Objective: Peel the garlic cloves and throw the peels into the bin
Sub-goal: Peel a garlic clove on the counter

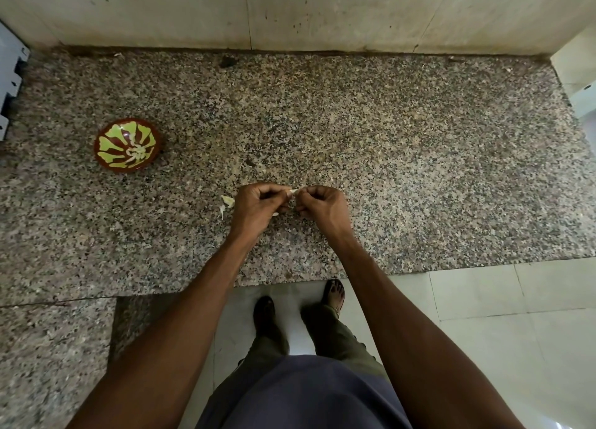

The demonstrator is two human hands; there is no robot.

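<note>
small pale garlic clove [293, 192] pinched between both hands' fingertips above speckled granite counter [387, 158] | left hand [258, 204] and right hand [322, 204] curled, gripping it | pale peel scraps [227, 200] just left of left hand | brown-and-green patterned bowl [127, 145] well apart, far left

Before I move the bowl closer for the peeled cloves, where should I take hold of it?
Grip the bowl by its brown rim, best on the near right edge, coming from above with the left hand. It sits upright and open on the granite counter, apart from everything else, with pale pieces in its middle, so a rim pinch probably keeps fingers out of them.
</note>
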